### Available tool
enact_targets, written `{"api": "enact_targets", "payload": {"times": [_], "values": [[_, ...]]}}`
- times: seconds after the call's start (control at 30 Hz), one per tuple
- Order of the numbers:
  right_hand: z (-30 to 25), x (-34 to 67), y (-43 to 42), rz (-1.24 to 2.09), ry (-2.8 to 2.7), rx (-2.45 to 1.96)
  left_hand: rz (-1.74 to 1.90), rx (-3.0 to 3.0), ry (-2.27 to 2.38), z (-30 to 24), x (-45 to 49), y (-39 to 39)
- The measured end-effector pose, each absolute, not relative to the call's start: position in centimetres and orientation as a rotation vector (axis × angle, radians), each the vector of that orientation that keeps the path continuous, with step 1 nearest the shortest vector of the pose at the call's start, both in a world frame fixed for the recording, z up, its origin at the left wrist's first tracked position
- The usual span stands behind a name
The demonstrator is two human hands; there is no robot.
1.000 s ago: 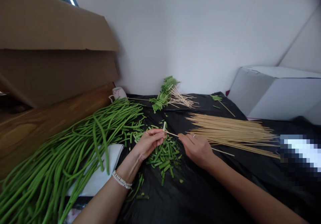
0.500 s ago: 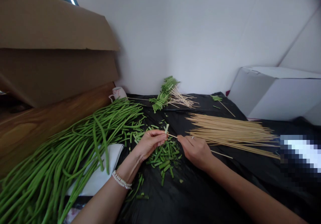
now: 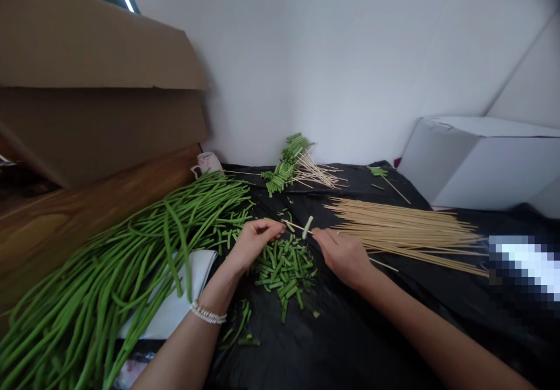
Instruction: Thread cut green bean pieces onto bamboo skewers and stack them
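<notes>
My right hand (image 3: 343, 256) is closed around a thin bamboo skewer (image 3: 294, 225) that points to the left, its rear end showing behind the hand. One short piece of pale green bean (image 3: 307, 227) is threaded crosswise on it, close to my right fingertips. My left hand (image 3: 261, 239) has thumb and fingers pinched together just beside the skewer's tip; whether anything is between them is hidden. Beneath both hands lies a heap of cut bean pieces (image 3: 286, 267) on black plastic sheeting (image 3: 280, 361).
Long green beans (image 3: 144, 262) spread over the left side, partly on a white cloth (image 3: 192, 285). Loose skewers (image 3: 406, 227) lie at right. Threaded bean skewers (image 3: 280, 174) are stacked by the wall, near a mug (image 3: 209, 162). A cardboard box (image 3: 100, 87) and a white box (image 3: 481, 157) flank the space.
The bean piece has moved along the skewer toward my right hand. My left fingers have come off it and shifted slightly left, leaving the skewer's tip exposed.
</notes>
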State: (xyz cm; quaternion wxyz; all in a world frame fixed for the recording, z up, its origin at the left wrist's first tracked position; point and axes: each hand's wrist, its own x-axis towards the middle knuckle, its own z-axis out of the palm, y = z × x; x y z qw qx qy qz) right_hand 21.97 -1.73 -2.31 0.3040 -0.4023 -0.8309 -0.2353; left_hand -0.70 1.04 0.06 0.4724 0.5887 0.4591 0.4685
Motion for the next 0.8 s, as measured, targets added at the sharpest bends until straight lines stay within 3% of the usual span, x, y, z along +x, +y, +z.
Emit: {"api": "enact_targets", "payload": {"times": [0.37, 0.6, 0.8], "values": [[-2.4, 22.5, -1.5, -0.568, -2.224, -1.145, 0.416, 2.325, 1.206, 1.0, -4.0, 1.0], [-2.4, 22.5, -1.5, -0.567, -2.222, -1.142, 0.442, 2.433, 1.284, 0.4, -3.4, 0.9], [-2.5, 22.4, -1.4, -0.552, -2.192, -1.137, 0.693, 2.487, 1.384, -0.7, -1.7, 1.1]]}}
